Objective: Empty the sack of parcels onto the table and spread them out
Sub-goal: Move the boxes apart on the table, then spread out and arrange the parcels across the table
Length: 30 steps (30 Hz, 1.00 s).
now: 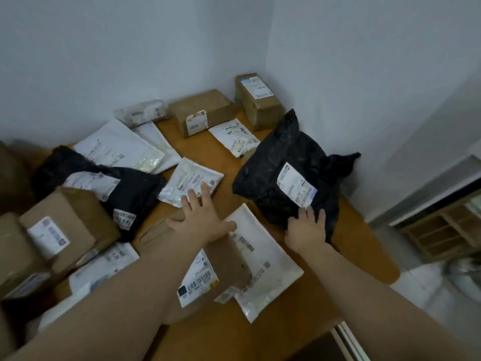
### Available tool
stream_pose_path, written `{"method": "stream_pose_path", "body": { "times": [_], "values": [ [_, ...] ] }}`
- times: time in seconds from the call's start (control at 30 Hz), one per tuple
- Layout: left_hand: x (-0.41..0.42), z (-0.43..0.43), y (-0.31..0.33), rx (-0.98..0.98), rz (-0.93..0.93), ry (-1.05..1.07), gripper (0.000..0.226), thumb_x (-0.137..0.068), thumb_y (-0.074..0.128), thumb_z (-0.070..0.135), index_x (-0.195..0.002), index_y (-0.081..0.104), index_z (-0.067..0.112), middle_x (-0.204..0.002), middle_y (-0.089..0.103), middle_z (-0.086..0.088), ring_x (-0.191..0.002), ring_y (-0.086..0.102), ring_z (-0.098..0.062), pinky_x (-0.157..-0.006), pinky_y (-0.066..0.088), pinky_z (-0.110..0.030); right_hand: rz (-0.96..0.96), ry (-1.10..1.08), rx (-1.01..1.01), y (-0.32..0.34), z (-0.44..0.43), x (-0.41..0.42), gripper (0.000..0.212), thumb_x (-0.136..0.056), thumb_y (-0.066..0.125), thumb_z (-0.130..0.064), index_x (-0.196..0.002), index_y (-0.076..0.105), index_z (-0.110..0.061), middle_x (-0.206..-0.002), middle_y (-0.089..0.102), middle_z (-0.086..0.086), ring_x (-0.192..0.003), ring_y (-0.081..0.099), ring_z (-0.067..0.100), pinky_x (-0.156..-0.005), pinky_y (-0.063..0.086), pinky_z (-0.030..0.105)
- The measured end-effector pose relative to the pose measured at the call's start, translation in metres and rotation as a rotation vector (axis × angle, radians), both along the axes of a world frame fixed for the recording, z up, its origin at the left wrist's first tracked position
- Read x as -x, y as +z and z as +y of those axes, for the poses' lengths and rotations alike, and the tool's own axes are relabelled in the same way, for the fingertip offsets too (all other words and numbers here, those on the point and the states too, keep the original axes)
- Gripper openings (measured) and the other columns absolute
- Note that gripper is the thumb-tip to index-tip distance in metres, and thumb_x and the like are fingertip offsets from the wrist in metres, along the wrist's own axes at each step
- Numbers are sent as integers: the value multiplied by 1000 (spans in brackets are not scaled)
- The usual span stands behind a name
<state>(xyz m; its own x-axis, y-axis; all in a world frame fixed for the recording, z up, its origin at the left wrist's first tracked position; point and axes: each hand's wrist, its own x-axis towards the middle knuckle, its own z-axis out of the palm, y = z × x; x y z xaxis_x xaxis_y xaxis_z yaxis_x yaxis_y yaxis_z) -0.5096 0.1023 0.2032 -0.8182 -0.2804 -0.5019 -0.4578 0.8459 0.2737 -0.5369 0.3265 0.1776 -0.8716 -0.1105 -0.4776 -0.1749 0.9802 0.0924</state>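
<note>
Reaching across the orange-brown wooden table (360, 247), both hands work a spread of parcels that are already out; no sack shows in this view.

The left hand (205, 221) is flat, fingers straight and splayed. Its palm rests on the far end of a brown cardboard box with a barcode label (223, 259), and its fingertips touch the small white plastic mailer (191, 182) lying at its 12 o'clock.

The right hand (307, 230) lies on the near edge of the big black plastic bag parcel with a white label (283, 175). Its fingers are laid fairly straight on the film and none visibly curls round it, which reads as a pushing touch.

The black bag stretches from the right hand towards 12 to 1 o'clock, with its long axis aimed at the wall corner. Two more cardboard boxes (256, 100) stand beyond it, so there is little room that way. Bare wood shows at the bag's 10 o'clock and along its 4 o'clock side. The right hand is much the nearer, and a sideways slide looks likelier to help than a push ahead.

A large flat white mailer (263, 259) lies between the hands, partly under the brown box, so it is still to be separated.
</note>
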Motion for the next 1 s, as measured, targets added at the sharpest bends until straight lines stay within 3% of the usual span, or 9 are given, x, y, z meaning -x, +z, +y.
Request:
{"method": "stream_pose_path", "body": {
  "times": [0.07, 0.17, 0.33, 0.47, 0.53, 0.6, 0.73, 0.87, 1.0],
  "values": [
    [-18, -8, -2, 4, 54, 19, 122, -71, 56, 73, -146, -27, 25, -159, -18, -7, -145, -19, -32, -112, 6, -64, 63, 17, 155, -3, -13, -20, 59, -92, 47, -43, -146, 32, -24, -157, 19, 8, -145, 14, 28, -119, 6, 51],
    [-39, -8, 6, 15, 69, 62, 113, -73, 49, 77, -148, -20, 30, -159, -15, -4, -146, -17, -26, -110, 1, -68, -169, -121, 376, -6, -37, -54, 95, -79, 63, -58, -151, 6, -34, -151, 24, 8, -138, 28, 31, -109, 29, 50],
    [-59, -4, 6, 16, 72, -9, 109, -72, 44, 81, -149, -17, 33, -160, -15, -3, -146, -16, -25, -109, 1, -68, 11, -90, 257, -5, -43, -67, 78, -89, 60, -38, -148, 10, -42, -138, 36, 12, -127, 37, 32, -102, 32, 45],
    [-79, -3, 7, -160, 227, -28, 89, -85, 40, 69, -153, -2, 29, -161, -5, 2, -148, -11, -19, -115, -2, -60, 157, -40, 18, 10, -38, -57, 65, -91, 49, -29, -149, 19, -33, -149, 23, 20, -138, 20, 37, -115, 11, 50],
    [-91, -13, 11, -101, 491, 163, 65, -96, 37, 47, -153, 12, 27, -161, 4, 1, -148, -5, -18, -118, 1, -55, 403, -1, 271, 19, -56, -64, 55, -91, 41, -30, -146, 35, -26, -152, 24, 20, -142, 16, 36, -117, 8, 52],
    [-115, -29, 9, 102, 578, 424, 57, -98, 32, 34, -152, 14, 30, -161, 2, -1, -148, -6, -22, -118, -4, -54, 389, 135, 528, 28, -90, -76, 58, -91, 28, -46, -147, 29, -32, -158, 13, 14, -146, 5, 34, -116, 4, 54],
    [-190, -57, -15, 266, 273, 900, 66, -95, 36, 46, -152, 3, 37, -159, -16, -11, -145, -16, -34, -110, -4, -67, -29, 618, 329, 22, -138, -108, 75, -84, 25, -77, -146, -7, -49, -158, -23, -2, -143, -26, 30, -110, -12, 66],
    [-240, -73, -48, 82, -69, 998, 88, -86, 36, 71, -151, -10, 33, -156, -16, -21, -144, -13, -42, -109, 0, -69, 20, 668, 153, 10, -129, -102, 79, -79, 18, -83, -146, -7, -50, -159, -20, -4, -143, -24, 31, -107, -15, 68],
    [-222, -87, -47, -55, 149, 779, 71, -97, 31, 49, -152, -8, 26, -159, -8, -16, -147, -6, -30, -117, 1, -53, 294, 646, 120, 22, -143, -114, 66, -95, 30, -58, -152, 11, -29, -161, -1, 11, -147, -9, 35, -108, -19, 58]
  ]
}}
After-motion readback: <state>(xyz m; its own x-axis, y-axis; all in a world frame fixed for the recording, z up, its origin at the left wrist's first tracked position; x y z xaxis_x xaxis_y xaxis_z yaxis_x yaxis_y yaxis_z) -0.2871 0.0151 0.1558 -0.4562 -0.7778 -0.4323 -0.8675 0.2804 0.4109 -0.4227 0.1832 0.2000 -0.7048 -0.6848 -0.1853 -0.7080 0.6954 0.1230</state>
